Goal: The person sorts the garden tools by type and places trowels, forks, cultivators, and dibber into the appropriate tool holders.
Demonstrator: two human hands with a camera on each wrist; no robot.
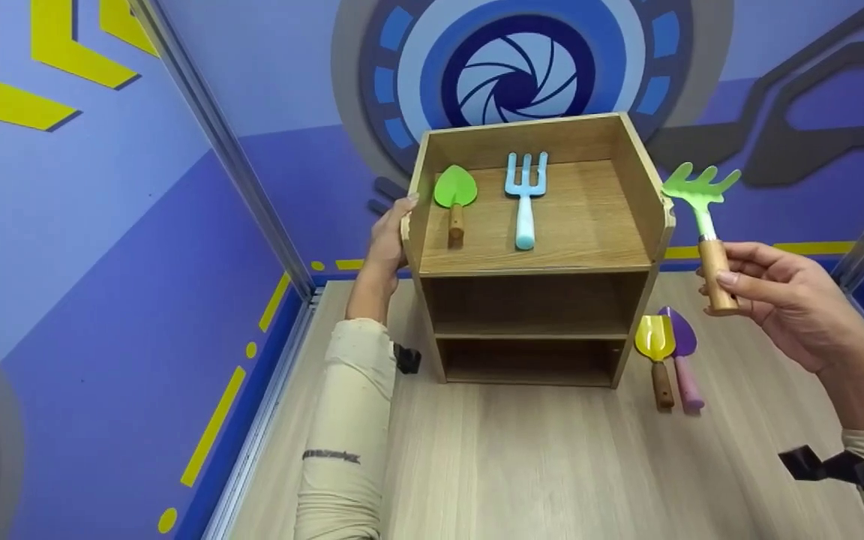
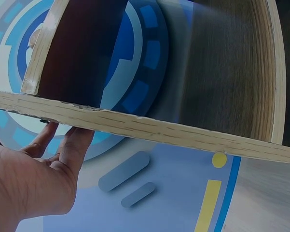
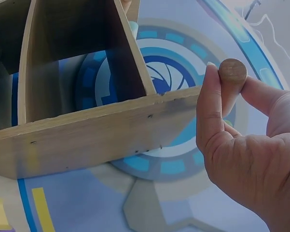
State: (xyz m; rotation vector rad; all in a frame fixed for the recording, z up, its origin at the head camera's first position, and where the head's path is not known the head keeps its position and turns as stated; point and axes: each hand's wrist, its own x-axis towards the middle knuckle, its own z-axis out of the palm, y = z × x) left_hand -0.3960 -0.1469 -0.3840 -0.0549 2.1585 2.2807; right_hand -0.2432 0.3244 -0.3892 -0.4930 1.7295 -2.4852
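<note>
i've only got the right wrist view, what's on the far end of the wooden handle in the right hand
Observer: The right hand holds a rake; its far end is a light-green, pronged head.
Operator: got it, which tools lie on the top shelf
Observer: On the top shelf, a green trowel lies at the left, with a light-blue fork to its right.

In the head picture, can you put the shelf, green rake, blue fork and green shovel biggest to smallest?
1. Shelf
2. Green rake, though the right hand may hold it nearer the camera
3. Blue fork
4. Green shovel, a bit shorter than the fork
</note>
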